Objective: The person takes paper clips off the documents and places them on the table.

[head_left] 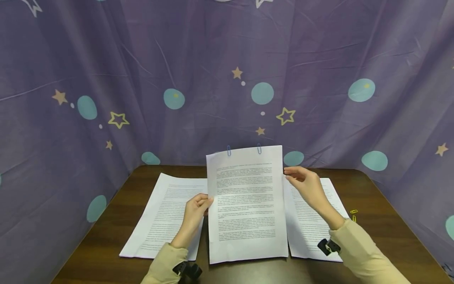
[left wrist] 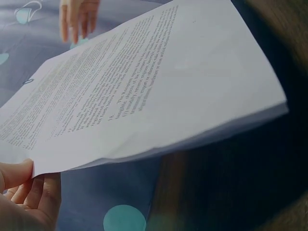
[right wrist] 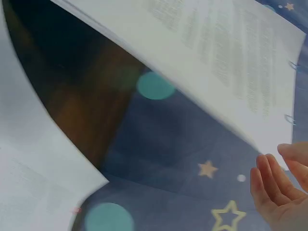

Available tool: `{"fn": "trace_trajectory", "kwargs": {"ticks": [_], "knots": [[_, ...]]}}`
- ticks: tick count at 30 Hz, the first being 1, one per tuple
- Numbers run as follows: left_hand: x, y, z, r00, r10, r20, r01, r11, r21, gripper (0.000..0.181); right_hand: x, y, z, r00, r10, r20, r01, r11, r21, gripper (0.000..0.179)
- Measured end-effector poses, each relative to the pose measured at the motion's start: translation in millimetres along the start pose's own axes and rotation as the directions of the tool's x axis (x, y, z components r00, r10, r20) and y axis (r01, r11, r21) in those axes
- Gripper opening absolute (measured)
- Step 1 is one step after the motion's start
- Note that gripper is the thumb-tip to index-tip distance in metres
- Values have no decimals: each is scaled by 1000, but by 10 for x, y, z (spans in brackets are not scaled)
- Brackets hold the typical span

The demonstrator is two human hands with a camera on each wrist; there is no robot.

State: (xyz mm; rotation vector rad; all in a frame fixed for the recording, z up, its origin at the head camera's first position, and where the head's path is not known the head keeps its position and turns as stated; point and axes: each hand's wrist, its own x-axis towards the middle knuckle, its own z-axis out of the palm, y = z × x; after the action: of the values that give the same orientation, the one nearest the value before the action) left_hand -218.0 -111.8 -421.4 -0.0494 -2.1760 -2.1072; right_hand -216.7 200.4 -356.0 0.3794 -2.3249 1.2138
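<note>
A clipped stack of printed sheets (head_left: 246, 205) is held upright over the middle of the table, its text facing me. Two blue paper clips (head_left: 259, 149) sit on its top edge. My left hand (head_left: 197, 209) pinches the stack's left edge, thumb on the front and fingers behind; the left wrist view shows this grip (left wrist: 29, 192) and the layered bottom edge. My right hand (head_left: 307, 187) is beside the upper right edge, fingers relaxed and thumb apart from them. In the right wrist view the right hand's fingers (right wrist: 276, 187) are close to the stack's corner, not gripping it.
Another printed paper stack (head_left: 170, 213) lies on the left of the brown wooden table (head_left: 386, 244). A third stack (head_left: 315, 225) lies at the right, partly behind the held one. Yellow paper clips (head_left: 354, 218) lie beside it. A patterned purple curtain (head_left: 213, 51) hangs behind.
</note>
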Motion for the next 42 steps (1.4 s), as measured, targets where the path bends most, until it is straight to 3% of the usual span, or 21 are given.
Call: {"fn": "trace_trajectory", "kwargs": {"ticks": [8, 16, 26, 33, 42], "knots": [[-34, 25, 40, 1000, -2, 10, 3, 998, -65, 16, 271, -271, -132, 995, -94, 22, 95, 995, -43, 23], [-66, 49, 55, 1000, -4, 3, 4, 998, -59, 17, 465, -449, -122, 990, -134, 49, 137, 988, -68, 22], [-86, 58, 58, 1000, 18, -18, -19, 998, -66, 17, 576, -570, -42, 981, -189, 35, 191, 978, -84, 20], [-103, 11, 43, 988, 155, 4, -155, 986, -58, 10, 605, -613, 7, 982, -183, 35, 186, 979, -88, 19], [-119, 31, 35, 991, 122, -47, -123, 992, -19, 17, 624, -645, 44, 979, -199, 43, 202, 977, -70, 18]]}}
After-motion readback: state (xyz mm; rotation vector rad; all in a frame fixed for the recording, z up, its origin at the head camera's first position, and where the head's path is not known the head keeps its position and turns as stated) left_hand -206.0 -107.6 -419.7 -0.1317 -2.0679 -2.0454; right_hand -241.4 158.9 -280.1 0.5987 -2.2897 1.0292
